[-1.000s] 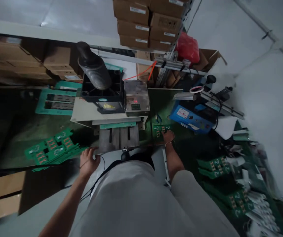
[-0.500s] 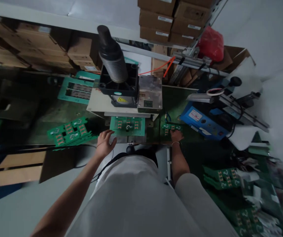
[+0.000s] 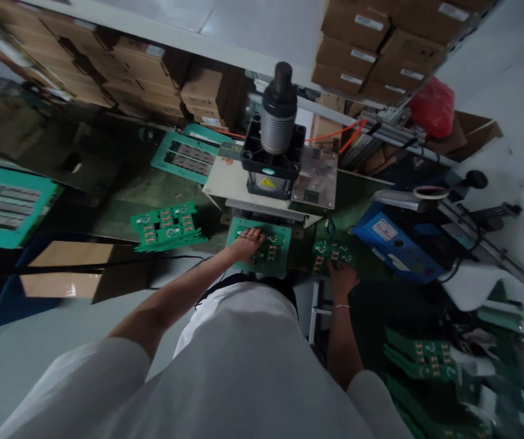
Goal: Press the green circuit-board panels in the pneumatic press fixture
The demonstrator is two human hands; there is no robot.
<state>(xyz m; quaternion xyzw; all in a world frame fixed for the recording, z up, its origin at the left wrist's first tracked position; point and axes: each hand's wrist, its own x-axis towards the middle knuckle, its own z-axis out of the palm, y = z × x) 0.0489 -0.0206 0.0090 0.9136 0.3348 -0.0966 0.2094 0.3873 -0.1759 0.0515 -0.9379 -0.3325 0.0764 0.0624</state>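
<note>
My left hand (image 3: 246, 245) lies over a green circuit board (image 3: 272, 250) that sits in a light green frame (image 3: 283, 268) under the press (image 3: 269, 189). Its fingers are stretched across the board, and the thumb is hidden. To the right, my right hand (image 3: 344, 278) has its thumb and fingers at the near edge of another green circuit board (image 3: 334, 251) on the bench. The fingers look closed on that edge. A stack of green circuit boards (image 3: 166, 227) lies left of the press.
A blue machine (image 3: 392, 241) stands at the right of the bench. More boards (image 3: 426, 360) lie at lower right. Green trays (image 3: 189, 155) sit behind on the left, with cardboard boxes (image 3: 205, 91) further back. A black cable (image 3: 120, 263) crosses the left front.
My left hand has moved right from beside the frame onto the board in it. The frame sits nearer my body than before. My right hand stays at its board. The view has shifted.
</note>
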